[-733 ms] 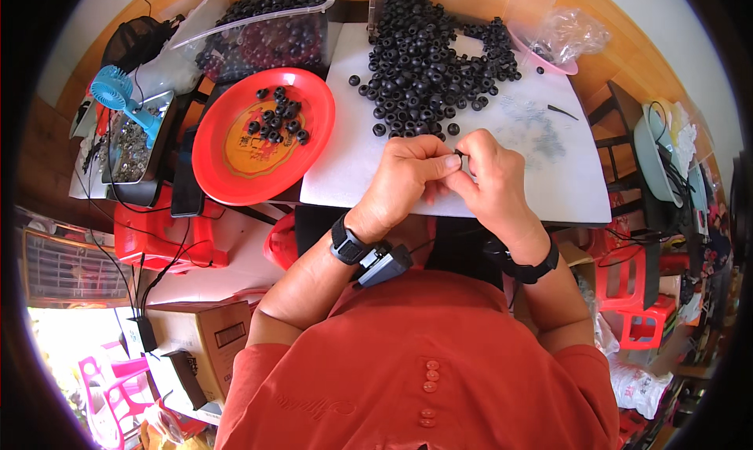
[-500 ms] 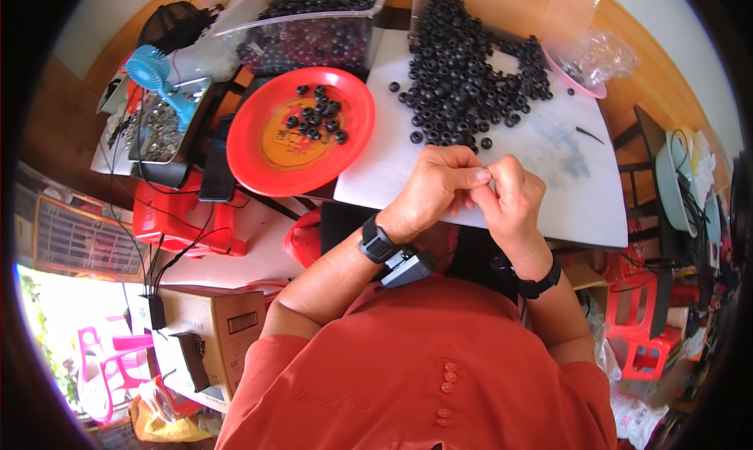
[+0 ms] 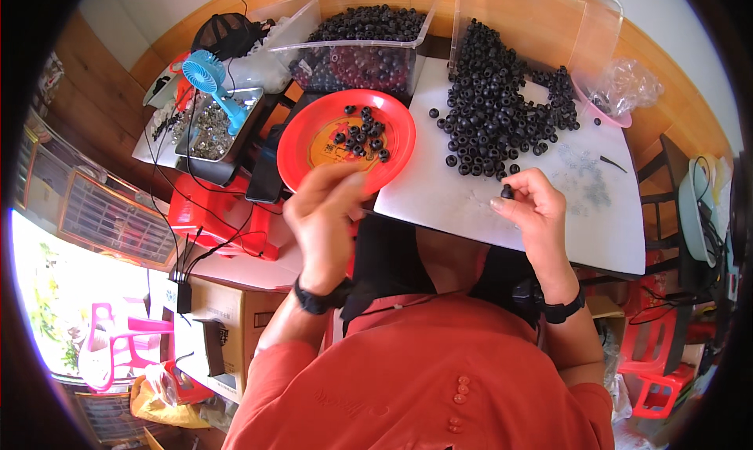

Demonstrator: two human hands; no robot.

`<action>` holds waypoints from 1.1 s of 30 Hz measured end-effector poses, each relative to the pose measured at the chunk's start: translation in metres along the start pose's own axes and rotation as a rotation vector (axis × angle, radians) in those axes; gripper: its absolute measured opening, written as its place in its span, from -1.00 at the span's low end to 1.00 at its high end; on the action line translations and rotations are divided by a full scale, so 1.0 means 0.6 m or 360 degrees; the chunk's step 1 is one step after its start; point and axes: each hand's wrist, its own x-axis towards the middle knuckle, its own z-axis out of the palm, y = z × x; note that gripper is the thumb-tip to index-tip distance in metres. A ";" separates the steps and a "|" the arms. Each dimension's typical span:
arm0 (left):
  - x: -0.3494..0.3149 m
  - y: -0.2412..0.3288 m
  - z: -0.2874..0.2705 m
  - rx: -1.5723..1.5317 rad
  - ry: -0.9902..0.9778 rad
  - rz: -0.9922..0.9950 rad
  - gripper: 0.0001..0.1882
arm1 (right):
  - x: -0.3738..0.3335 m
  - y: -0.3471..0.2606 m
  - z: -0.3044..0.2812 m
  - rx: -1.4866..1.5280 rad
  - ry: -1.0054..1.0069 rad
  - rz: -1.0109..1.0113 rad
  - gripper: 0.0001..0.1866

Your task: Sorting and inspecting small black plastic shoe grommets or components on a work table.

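Between the thumb and fingers of my right hand point(image 3: 540, 214) is a black bead point(image 3: 507, 191), held over the front of the white work surface point(image 3: 439, 187). My left hand point(image 3: 323, 226) is over the near edge of the red plate point(image 3: 400, 163), its fingers smeared by motion; whether they hold anything cannot be made out. Several black beads point(image 3: 361, 132) with wide holes lie in the plate. Just beyond my right hand spreads a large pile of black beads point(image 3: 490, 97). Small clear bits point(image 3: 584, 179) are scattered to the right of the pile.
A clear bin point(image 3: 353, 61) full of dark beads stands behind the plate. To the left are a blue handheld fan point(image 3: 205, 73), a metal tray point(image 3: 212, 132) of small shiny parts and a black phone point(image 3: 268, 167). A pink dish point(image 3: 620, 119) with crumpled plastic sits far right.
My hands were together at the table's front edge; now they are apart. My left hand has swung left to the plate, and the bead in my right hand has come into sight.
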 end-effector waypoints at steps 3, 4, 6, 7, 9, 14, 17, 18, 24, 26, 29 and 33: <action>-0.015 -0.032 -0.084 -0.0358 0.0441 -0.0139 -0.89 | 0.017 -0.003 0.029 0.0207 -0.0148 0.0132 -0.78; -0.018 -0.048 -0.104 -0.0456 0.0506 -0.0223 -0.90 | 0.025 -0.007 0.041 0.0212 -0.0148 0.0131 -0.78; -0.017 -0.071 -0.131 -0.0384 0.0498 -0.0335 -0.79 | 0.042 -0.021 0.071 0.0210 -0.0253 0.0017 -0.77; -0.012 -0.076 -0.137 -0.0407 0.0500 -0.0462 -0.74 | 0.051 -0.032 0.086 0.0099 -0.0275 0.0055 -0.74; 0.003 -0.082 -0.139 -0.0382 0.0532 -0.0584 -0.62 | 0.069 -0.039 0.120 0.0077 -0.0268 0.0025 -0.72; 0.035 -0.085 -0.118 -0.0260 0.0567 -0.0481 -0.64 | 0.094 -0.017 0.178 0.0154 -0.0325 -0.0088 -0.65; 0.038 -0.080 -0.112 -0.0244 0.0550 -0.0503 -0.70 | 0.085 -0.025 0.179 0.0039 -0.0407 -0.0112 -0.64; 0.040 -0.078 -0.109 -0.0303 0.0545 -0.0495 -0.75 | 0.083 -0.027 0.176 -0.0078 -0.0446 -0.0138 -0.65; 0.044 -0.081 -0.115 -0.0554 0.0434 -0.0449 -0.91 | 0.056 -0.017 0.170 -0.0691 -0.0444 -0.0877 -0.69; 0.039 -0.074 -0.118 -0.0638 0.0401 -0.0426 -0.93 | 0.052 -0.021 0.171 -0.0742 -0.0441 -0.0965 -0.68; 0.024 -0.052 -0.123 -0.0697 0.0437 -0.0418 -0.92 | 0.046 -0.033 0.171 -0.0840 -0.0389 -0.1197 -0.73; 0.006 -0.002 -0.126 -0.0699 0.0432 -0.0300 -0.89 | 0.050 -0.059 0.163 -0.1106 -0.0154 -0.1692 -0.82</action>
